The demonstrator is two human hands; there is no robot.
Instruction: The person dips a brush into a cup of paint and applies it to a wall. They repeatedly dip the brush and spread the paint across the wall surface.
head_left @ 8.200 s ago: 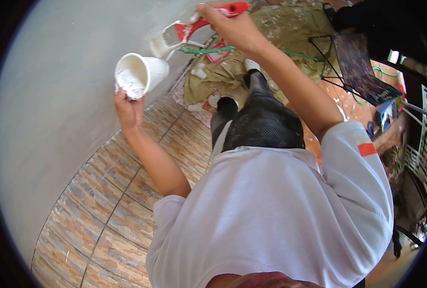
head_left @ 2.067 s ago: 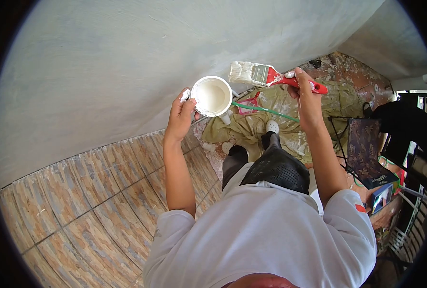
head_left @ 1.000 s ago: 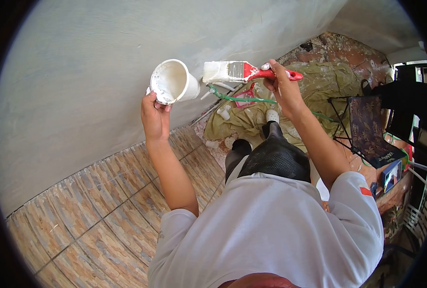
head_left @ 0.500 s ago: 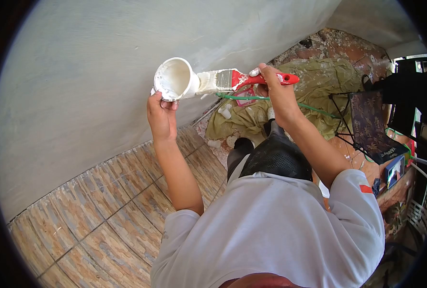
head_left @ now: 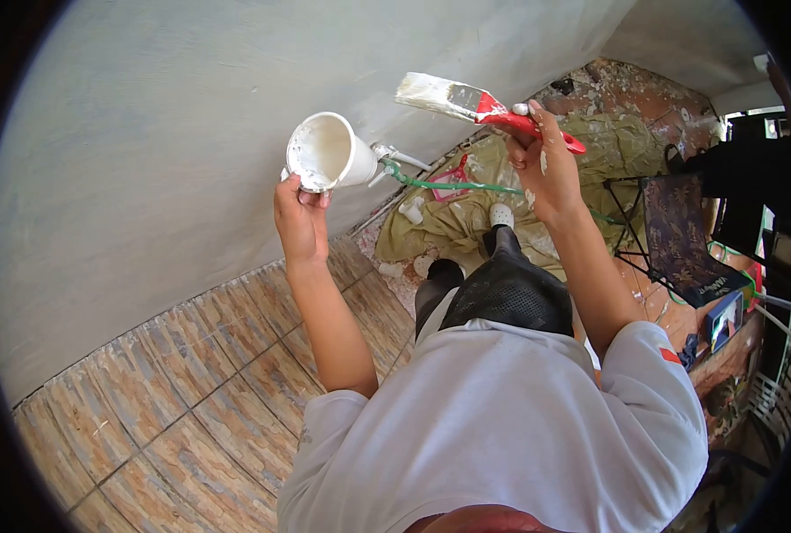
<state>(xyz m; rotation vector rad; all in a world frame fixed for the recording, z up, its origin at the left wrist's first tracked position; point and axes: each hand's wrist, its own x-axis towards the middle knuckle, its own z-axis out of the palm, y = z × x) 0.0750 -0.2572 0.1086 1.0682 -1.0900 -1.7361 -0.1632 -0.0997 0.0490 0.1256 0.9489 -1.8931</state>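
Both Grips Full

The grey wall [head_left: 164, 160] rose at my left; the olive cloth [head_left: 444, 233] covered floor at the far side. My left hand [head_left: 301, 224] pinched the tilted white cup [head_left: 329, 153] near its rim. My right hand [head_left: 548, 169] closed around the red-handled brush [head_left: 493, 108], right of the cup, apart.

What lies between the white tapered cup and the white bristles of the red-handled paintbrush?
Nothing lies there: in the head view, the gap between the cup and the bristles shows only grey painted wall behind.
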